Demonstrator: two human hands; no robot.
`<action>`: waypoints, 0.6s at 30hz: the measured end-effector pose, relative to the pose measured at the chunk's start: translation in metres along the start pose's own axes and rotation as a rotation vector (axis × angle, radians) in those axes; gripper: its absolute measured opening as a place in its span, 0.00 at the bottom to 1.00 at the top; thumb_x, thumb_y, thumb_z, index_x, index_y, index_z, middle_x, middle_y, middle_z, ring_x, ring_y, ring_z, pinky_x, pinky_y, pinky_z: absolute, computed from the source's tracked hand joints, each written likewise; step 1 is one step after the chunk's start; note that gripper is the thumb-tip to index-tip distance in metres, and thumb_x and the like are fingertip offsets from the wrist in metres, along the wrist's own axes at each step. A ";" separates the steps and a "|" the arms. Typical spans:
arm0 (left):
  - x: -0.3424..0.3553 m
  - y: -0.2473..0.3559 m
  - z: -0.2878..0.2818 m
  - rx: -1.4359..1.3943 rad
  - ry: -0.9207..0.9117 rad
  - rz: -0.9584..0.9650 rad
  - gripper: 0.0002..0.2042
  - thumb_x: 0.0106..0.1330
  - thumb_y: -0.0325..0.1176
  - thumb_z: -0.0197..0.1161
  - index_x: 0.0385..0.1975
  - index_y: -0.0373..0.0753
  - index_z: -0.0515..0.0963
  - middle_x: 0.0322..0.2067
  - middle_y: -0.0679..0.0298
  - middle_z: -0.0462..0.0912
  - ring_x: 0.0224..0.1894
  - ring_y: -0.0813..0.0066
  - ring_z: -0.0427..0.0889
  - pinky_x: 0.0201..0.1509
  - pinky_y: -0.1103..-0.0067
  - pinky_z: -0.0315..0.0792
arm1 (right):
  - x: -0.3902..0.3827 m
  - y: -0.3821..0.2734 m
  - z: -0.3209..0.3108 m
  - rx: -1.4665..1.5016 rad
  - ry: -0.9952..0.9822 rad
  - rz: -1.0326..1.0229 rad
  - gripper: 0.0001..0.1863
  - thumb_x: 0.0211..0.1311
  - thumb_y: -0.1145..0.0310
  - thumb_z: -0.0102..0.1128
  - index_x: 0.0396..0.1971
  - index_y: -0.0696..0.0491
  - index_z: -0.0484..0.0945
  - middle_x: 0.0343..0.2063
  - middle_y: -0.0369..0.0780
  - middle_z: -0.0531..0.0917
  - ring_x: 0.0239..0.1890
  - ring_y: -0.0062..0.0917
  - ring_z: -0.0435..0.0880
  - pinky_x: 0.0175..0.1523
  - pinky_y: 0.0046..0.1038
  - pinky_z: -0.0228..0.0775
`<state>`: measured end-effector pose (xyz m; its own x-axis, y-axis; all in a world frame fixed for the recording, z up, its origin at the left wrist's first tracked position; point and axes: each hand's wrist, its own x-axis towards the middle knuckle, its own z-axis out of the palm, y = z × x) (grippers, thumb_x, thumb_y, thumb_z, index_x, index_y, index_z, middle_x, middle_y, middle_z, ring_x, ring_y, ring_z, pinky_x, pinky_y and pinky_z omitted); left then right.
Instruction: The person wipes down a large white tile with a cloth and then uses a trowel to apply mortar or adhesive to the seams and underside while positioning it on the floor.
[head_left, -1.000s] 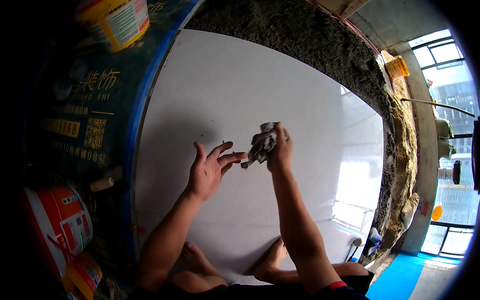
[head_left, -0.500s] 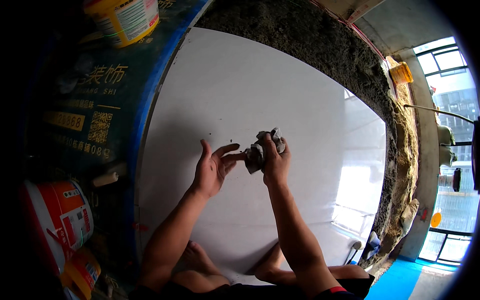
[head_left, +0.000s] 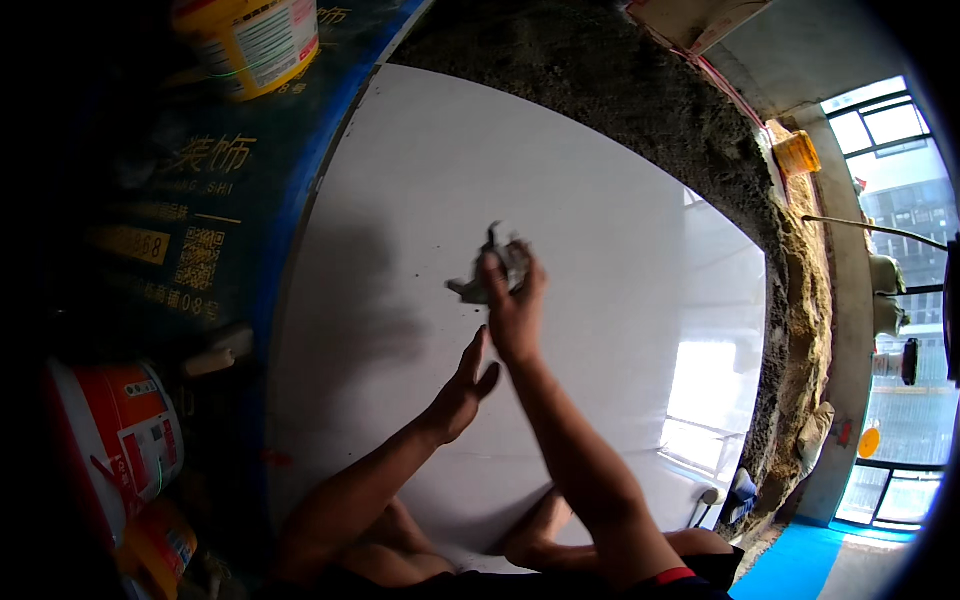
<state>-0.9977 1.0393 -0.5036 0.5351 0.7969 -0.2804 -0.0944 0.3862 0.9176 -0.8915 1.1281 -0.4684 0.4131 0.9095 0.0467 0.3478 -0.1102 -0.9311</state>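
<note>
My right hand point(head_left: 516, 322) is closed around a crumpled grey-white rag point(head_left: 468, 291), held over the middle of a large glossy white slab point(head_left: 590, 200). Part of the rag sticks out past the thumb and part above the fingers. Just below and to the left, my left hand point(head_left: 462, 400) is empty, its fingers stretched out and the thumb apart. Its fingertips come close to the right wrist; whether they touch is unclear. Several small dark specks lie on the slab near the rag. My bare feet rest on the slab's near part.
Rough dark mortar point(head_left: 540, 105) borders the slab's far and right sides. On the left, a dark green printed sheet point(head_left: 130, 230) carries a yellow bucket point(head_left: 245, 50) and a red-and-white bucket point(head_left: 120, 430). An orange tub point(head_left: 797, 153) stands at right, near the windows.
My right hand has moved up and left with the rag, away from the left hand's fingers. My left hand has dropped lower and turned, no longer touching the rag.
</note>
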 end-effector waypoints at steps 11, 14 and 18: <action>0.017 0.001 -0.165 0.830 0.855 0.470 0.17 0.69 0.31 0.53 0.55 0.34 0.68 0.54 0.50 0.73 0.57 0.53 0.72 0.61 0.68 0.65 | -0.124 0.050 -0.027 -0.526 -0.731 -0.736 0.18 0.54 0.62 0.63 0.47 0.45 0.78 0.63 0.49 0.61 0.64 0.49 0.60 0.64 0.53 0.56; 0.034 -0.004 -0.184 0.969 0.829 0.465 0.17 0.68 0.30 0.53 0.55 0.34 0.69 0.56 0.51 0.72 0.58 0.53 0.71 0.61 0.67 0.65 | -0.167 0.048 -0.025 -0.530 -1.043 -0.608 0.24 0.55 0.53 0.60 0.54 0.41 0.75 0.68 0.47 0.53 0.70 0.49 0.48 0.67 0.58 0.43; 0.038 -0.005 -0.184 1.255 0.836 0.361 0.19 0.67 0.33 0.55 0.56 0.34 0.68 0.60 0.54 0.68 0.62 0.55 0.66 0.65 0.63 0.59 | -0.133 0.085 -0.016 -0.511 -0.997 -0.752 0.31 0.56 0.50 0.58 0.61 0.41 0.68 0.69 0.47 0.52 0.71 0.47 0.45 0.69 0.57 0.37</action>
<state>-1.1312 1.1533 -0.5709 -0.0057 0.9473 0.3203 0.8583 -0.1597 0.4877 -0.9036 0.9910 -0.5478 -0.7215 0.6924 -0.0020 0.5800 0.6029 -0.5478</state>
